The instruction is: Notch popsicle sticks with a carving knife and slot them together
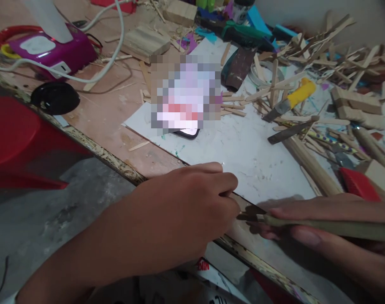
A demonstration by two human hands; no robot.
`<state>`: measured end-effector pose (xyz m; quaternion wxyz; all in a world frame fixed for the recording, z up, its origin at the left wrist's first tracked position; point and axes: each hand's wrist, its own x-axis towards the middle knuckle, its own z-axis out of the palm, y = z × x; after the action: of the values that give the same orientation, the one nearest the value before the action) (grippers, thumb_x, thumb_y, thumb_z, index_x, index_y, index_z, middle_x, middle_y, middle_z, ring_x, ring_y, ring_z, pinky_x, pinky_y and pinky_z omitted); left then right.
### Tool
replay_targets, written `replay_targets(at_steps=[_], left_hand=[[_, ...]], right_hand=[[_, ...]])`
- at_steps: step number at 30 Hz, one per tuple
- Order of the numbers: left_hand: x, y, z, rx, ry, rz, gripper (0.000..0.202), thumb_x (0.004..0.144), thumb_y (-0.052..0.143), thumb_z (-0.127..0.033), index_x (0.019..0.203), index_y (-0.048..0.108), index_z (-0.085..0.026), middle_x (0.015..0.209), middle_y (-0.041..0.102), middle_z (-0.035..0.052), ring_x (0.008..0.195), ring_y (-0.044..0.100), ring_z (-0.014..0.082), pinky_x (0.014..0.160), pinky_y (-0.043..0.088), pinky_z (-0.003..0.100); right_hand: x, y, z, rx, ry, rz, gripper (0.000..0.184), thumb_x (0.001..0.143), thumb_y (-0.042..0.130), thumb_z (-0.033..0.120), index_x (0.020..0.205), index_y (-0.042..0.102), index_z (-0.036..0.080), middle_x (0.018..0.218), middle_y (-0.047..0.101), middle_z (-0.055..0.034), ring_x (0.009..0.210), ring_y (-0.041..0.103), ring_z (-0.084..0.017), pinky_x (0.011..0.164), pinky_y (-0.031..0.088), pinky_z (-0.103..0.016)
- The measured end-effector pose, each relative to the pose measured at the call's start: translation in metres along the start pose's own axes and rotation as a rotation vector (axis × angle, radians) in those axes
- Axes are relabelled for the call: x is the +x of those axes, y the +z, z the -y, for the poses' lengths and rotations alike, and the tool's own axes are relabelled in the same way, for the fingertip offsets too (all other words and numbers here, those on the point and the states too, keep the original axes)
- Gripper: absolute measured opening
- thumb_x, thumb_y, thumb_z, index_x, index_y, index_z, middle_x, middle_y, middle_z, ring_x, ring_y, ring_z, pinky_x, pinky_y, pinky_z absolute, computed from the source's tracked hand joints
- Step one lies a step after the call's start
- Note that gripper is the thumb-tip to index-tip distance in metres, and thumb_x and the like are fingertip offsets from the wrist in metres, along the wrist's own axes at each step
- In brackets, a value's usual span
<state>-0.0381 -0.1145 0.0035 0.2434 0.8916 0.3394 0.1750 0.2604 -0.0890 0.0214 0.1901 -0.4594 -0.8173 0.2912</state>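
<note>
My left hand [192,202] is curled closed over the table's front edge. Whatever its fingers may grip is hidden under them. From the right, my right hand [341,249] grips a slim hand tool with a greenish handle [347,229]. A metal collar and a short dark tip show at its front end, reaching the left fingertips; the exact kind of tip cannot be made out. White paper [239,156] lies just beyond both hands. On it rests a lit phone [189,131], its screen blurred out.
Wooden sticks [344,76] are heaped at the right, near a yellow-handled tool [302,93] and a wooden rod [313,164]. Wood blocks [148,42] lie at the back. A purple device [62,55] with a white cable [121,38] stands at left, above a red stool [15,131].
</note>
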Motion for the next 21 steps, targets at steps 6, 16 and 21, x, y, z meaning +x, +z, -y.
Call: replay_targets(at_steps=[6, 16, 21], left_hand=[[-0.001, 0.001, -0.003, 0.036, 0.007, -0.038, 0.03, 0.093, 0.052, 0.007, 0.088, 0.066, -0.02, 0.095, 0.064, 0.0005, 0.095, 0.058, 0.0205, 0.087, 0.047, 0.037], [-0.003, 0.003, -0.002, 0.074, 0.021, -0.045, 0.031, 0.095, 0.051, 0.005, 0.092, 0.067, -0.021, 0.097, 0.067, 0.0018, 0.096, 0.06, 0.0217, 0.093, 0.05, 0.037], [-0.002, 0.005, -0.001, 0.069, 0.022, -0.048, 0.031, 0.097, 0.051, 0.004, 0.094, 0.068, -0.021, 0.099, 0.067, 0.0008, 0.098, 0.06, 0.0213, 0.093, 0.049, 0.038]], right_hand=[[0.001, 0.005, 0.011, 0.031, 0.07, -0.003, 0.013, 0.09, 0.085, 0.055, 0.103, 0.087, 0.055, 0.089, 0.089, 0.0102, 0.071, 0.086, -0.02, 0.061, 0.071, -0.019], [0.006, 0.007, 0.017, 0.139, 0.162, 0.031, 0.018, 0.087, 0.089, 0.048, 0.102, 0.087, 0.058, 0.086, 0.088, 0.012, 0.066, 0.085, -0.016, 0.062, 0.068, -0.014], [0.008, 0.011, 0.024, 0.181, 0.294, -0.065, 0.012, 0.082, 0.09, 0.059, 0.09, 0.09, 0.049, 0.081, 0.088, 0.0067, 0.064, 0.084, -0.019, 0.058, 0.069, -0.018]])
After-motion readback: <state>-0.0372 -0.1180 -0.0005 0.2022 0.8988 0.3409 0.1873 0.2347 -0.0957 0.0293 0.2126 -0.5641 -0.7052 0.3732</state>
